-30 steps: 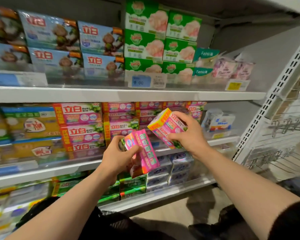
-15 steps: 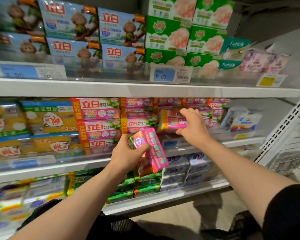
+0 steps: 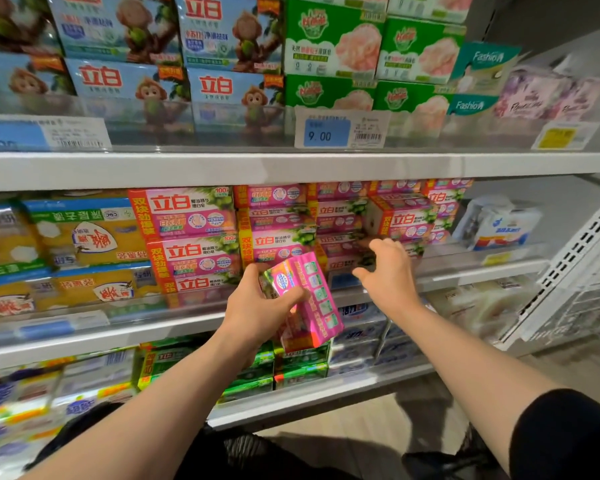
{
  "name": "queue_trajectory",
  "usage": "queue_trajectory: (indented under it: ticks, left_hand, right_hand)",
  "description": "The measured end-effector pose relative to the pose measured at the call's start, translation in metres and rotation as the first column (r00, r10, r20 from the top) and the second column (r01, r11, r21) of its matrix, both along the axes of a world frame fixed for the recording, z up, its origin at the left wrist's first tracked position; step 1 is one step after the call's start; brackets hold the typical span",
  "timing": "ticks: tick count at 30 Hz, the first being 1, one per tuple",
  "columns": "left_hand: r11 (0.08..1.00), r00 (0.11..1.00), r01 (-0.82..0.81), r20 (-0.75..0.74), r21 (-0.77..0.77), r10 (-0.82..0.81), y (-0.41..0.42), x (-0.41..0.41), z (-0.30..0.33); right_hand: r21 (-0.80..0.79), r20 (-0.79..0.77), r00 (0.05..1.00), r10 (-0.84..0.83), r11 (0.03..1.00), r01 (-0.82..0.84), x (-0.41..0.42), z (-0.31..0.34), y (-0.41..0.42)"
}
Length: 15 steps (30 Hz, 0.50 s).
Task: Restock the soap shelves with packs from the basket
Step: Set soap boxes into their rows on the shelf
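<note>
My left hand [image 3: 257,306] grips a pink soap pack [image 3: 309,299], tilted, in front of the middle shelf [image 3: 465,271]. My right hand [image 3: 388,271] is held open with fingers spread, just in front of the stacked pink and red soap packs [image 3: 340,237] on that shelf, holding nothing. A matching pack [image 3: 402,216] sits slightly askew on top of the stack right of my right hand. The basket is a dark shape [image 3: 243,452] at the bottom edge, mostly hidden by my arms.
Yellow soap packs [image 3: 84,233] fill the middle shelf's left. The top shelf [image 3: 291,168] holds blue monkey packs [image 3: 229,88] and green boxes [image 3: 333,53]. The lower shelf [image 3: 326,393] carries green and white packs. A white perforated upright [image 3: 575,251] stands at right.
My right hand pushed its pack into the middle-shelf stack, let go and has drawn back open. My left hand has kept its pack in roughly the same place.
</note>
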<state>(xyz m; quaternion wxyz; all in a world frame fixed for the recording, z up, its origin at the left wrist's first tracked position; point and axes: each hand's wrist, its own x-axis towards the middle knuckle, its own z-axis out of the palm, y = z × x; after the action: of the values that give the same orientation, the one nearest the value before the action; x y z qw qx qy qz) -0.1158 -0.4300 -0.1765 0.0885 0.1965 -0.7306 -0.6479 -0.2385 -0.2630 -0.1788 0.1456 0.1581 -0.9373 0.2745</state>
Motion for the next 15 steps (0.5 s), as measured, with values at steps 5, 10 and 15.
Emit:
queue_trajectory:
  ticks: [5, 10, 15]
  left_hand:
    - [1.0, 1.0, 0.009, 0.019, -0.03, -0.008, 0.0, 0.001, -0.005]
    - [0.998, 1.0, 0.016, 0.02, -0.055, -0.015, 0.003, 0.001, -0.01]
    - [1.0, 0.999, -0.026, 0.027, 0.005, 0.026, 0.005, -0.001, -0.013]
  right_hand:
    - [0.044, 0.016, 1.0, -0.014, 0.999, 0.013, -0.005, -0.005, 0.005]
    - [0.148, -0.075, 0.995, 0.066, 0.987, -0.054, -0.005, -0.013, 0.016]
    - [0.156, -0.084, 0.995, 0.052, 0.987, -0.039, -0.013, -0.013, 0.019]
